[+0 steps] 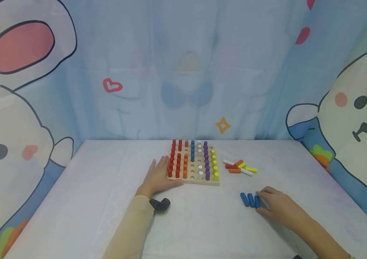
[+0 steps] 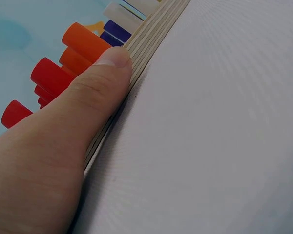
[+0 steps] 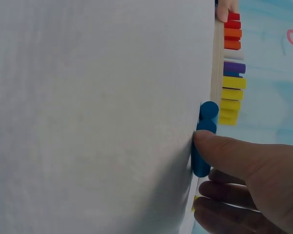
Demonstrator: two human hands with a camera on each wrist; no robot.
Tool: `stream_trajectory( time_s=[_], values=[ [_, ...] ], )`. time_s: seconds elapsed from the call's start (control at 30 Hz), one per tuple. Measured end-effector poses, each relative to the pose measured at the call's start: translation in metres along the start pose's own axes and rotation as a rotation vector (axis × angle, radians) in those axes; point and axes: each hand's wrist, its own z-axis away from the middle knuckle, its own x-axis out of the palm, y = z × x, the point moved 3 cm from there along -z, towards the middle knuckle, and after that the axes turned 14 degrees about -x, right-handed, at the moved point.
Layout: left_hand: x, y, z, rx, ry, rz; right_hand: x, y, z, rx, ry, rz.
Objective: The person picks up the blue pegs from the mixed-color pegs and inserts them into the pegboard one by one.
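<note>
A wooden pegboard point(image 1: 202, 182) stands on the table, with rows of red, orange, blue, white, purple and yellow pegs upright in it. My left hand point(image 1: 160, 176) rests at its front left corner, fingers along the left side. In the left wrist view the thumb point(image 2: 95, 80) lies against the board's layered front edge, beside an orange peg point(image 2: 85, 41). Three loose blue pegs lie side by side right of the board. My right hand point(image 1: 275, 205) pinches the rightmost blue peg point(image 1: 257, 201) between thumb and fingertips; the other two point(image 1: 244, 199) lie just left.
Loose white, red, orange and yellow pegs point(image 1: 235, 171) lie in a small pile right of the board. Several holes in the board point(image 1: 192, 171) hold no peg. A printed curtain point(image 1: 183, 108) hangs behind the table's point(image 1: 105, 201) far edge.
</note>
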Motion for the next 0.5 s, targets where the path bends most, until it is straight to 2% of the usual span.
stream_trajectory(
  time_s=[0.5],
  values=[
    [0.0017,-0.0006,-0.0008,0.004,0.001,0.003,-0.0009,0.003,-0.007,-0.032,-0.006,0.024]
  ],
)
